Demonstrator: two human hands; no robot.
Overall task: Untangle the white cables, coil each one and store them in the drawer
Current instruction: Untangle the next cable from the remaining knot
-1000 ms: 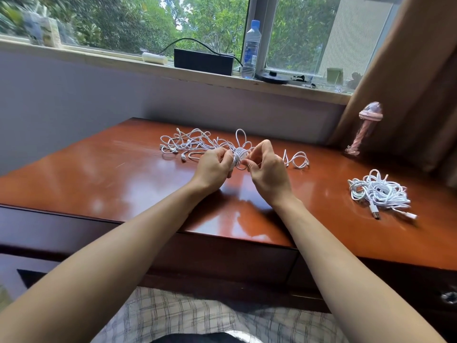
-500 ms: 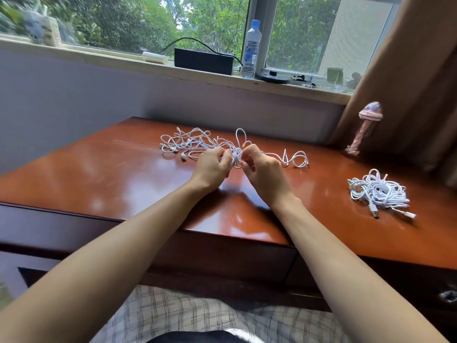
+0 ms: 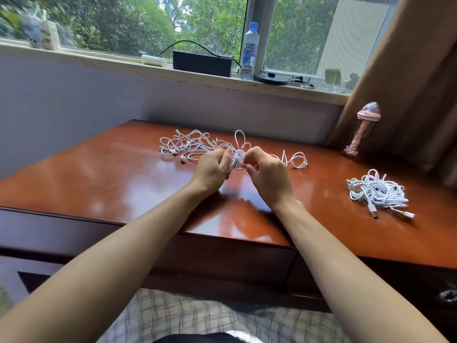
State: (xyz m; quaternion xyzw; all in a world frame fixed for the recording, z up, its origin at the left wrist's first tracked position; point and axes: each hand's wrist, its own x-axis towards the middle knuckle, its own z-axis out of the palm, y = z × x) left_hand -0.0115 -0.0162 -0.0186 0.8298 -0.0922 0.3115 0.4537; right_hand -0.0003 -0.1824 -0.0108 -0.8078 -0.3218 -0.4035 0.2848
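Observation:
A tangle of white cables [image 3: 190,146] lies on the red-brown desk top [image 3: 99,179], spreading left and right behind my hands. My left hand [image 3: 212,169] grips a small wound bundle of cable [image 3: 238,158] at the middle of the tangle. My right hand [image 3: 267,173] pinches the same bundle from the right with thumb and forefinger. A loose length of cable [image 3: 295,160] trails off to the right of it. A second pile of white cable [image 3: 378,193] with USB plugs rests apart on the right of the desk. The drawer fronts [image 3: 222,258] below the desk edge are shut.
A pink device on a stand [image 3: 363,127] sits at the desk's back right by the brown curtain [image 3: 408,82]. On the window sill are a black box [image 3: 201,63], a water bottle [image 3: 249,52] and small items. A metal drawer handle [image 3: 448,294] shows at the lower right.
Both hands have stayed at the cable bundle, with small finger movements. My right hand's fingers have shifted around the bundle and opened slightly. The other cable pile has not moved.

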